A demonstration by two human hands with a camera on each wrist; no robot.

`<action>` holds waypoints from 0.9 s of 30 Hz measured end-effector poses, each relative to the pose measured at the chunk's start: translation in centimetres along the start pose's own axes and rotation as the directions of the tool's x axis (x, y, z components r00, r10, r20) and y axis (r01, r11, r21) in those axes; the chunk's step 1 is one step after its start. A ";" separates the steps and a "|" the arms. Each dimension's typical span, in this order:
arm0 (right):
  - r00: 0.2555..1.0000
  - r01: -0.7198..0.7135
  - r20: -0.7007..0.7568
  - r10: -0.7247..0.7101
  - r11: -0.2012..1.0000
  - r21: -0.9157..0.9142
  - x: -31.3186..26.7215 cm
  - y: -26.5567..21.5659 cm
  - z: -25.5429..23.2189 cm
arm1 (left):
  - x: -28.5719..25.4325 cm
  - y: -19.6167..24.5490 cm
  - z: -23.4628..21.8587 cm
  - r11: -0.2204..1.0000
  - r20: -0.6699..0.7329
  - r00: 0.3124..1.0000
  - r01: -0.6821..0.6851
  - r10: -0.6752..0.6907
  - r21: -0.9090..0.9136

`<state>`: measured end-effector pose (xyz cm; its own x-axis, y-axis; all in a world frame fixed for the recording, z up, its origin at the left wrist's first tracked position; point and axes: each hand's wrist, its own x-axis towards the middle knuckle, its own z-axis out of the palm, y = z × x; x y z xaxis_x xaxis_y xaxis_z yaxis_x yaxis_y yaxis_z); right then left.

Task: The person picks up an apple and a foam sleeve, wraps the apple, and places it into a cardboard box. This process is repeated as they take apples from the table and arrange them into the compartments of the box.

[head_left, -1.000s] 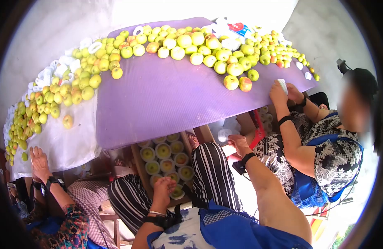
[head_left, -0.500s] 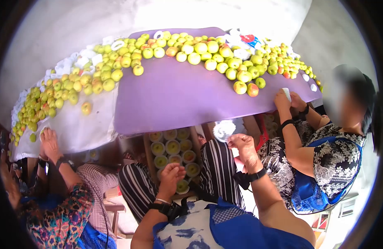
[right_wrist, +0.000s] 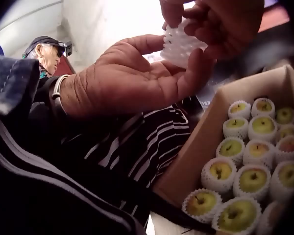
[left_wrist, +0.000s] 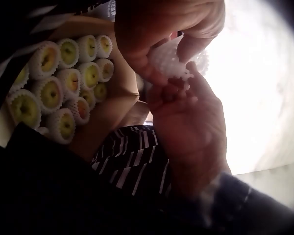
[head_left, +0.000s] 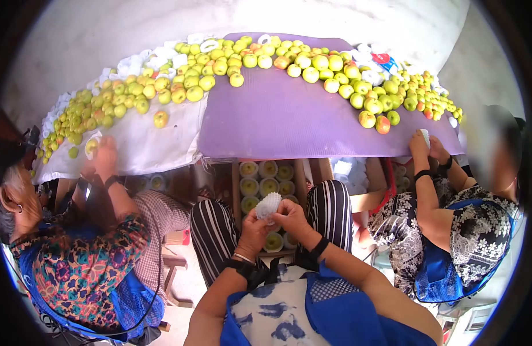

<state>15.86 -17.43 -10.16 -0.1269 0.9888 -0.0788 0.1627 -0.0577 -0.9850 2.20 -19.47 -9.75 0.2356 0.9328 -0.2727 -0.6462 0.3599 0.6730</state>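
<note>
A white foam net [head_left: 269,205] is held between both hands above the lap. My left hand [head_left: 253,232] pinches its left side, and my right hand [head_left: 293,218] grips the right edge. In the right wrist view the net [right_wrist: 179,49] looks flattened, with the left hand [right_wrist: 132,81] under it, palm up, and the right hand [right_wrist: 230,22] above. The left wrist view shows fingertips of both hands meeting at the net [left_wrist: 169,58]. Just beyond the knees, a cardboard box [right_wrist: 201,142] holds rows of apples [right_wrist: 252,178] in white nets.
Loose apples [head_left: 319,62] line the far side of the purple table cover [head_left: 266,121] and the white cover [head_left: 179,130]. White nets lie behind them at left. One person sits on each side, hands over the table edge. A carton of white nets [head_left: 349,173] stands right of the box.
My right hand has come in from the right with the white net to meet my left hand, which now holds it too. The head view has turned left; the left neighbour now holds an apple.
</note>
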 end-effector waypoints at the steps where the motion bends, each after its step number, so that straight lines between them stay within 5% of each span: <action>1: 1.000 0.001 -0.002 -0.001 1.000 0.001 0.0 0.1 0.1 | -0.1 -0.1 0.0 1.000 0.007 1.000 -0.010 0.010 -0.002; 3: 0.997 -0.069 0.043 0.057 0.930 0.362 0.2 -0.1 0.1 | -0.1 -0.3 -0.3 1.000 0.014 1.000 -0.022 0.022 -0.001; 10: 0.959 -0.277 0.195 0.207 0.833 0.480 0.4 -0.1 -1.1 | -0.3 0.4 0.0 0.983 -0.023 1.000 0.001 -0.006 -0.183; 13: 0.933 -0.360 0.266 0.244 0.684 0.635 0.5 0.4 -1.6 | 0.2 -0.4 -1.0 0.968 0.012 1.000 0.025 -0.023 -0.251; 15: 0.934 -0.337 0.184 0.306 0.588 0.735 0.7 0.8 -1.9 | 0.5 -0.8 -1.5 0.965 0.033 0.999 0.040 -0.033 -0.261; 19: 0.951 -0.249 0.084 0.298 0.577 0.778 0.9 1.7 -1.9 | 0.7 -1.0 -1.8 0.983 0.151 0.982 0.131 -0.111 -0.131; 21: 0.964 -0.221 0.042 0.263 0.701 0.678 0.9 1.4 -1.7 | 0.7 -0.9 -1.7 0.983 0.188 0.973 0.153 -0.133 -0.099; 27: 0.956 -0.279 0.152 0.251 0.620 0.733 1.0 1.3 -1.8 | 0.2 -0.9 -1.1 0.984 0.129 0.985 0.132 -0.117 -0.118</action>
<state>17.74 -16.30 -11.24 -0.2297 0.9098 -0.3457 -0.5809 -0.4131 -0.7013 2.05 -19.60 -11.13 0.4006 0.8790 -0.2586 -0.6905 0.4752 0.5454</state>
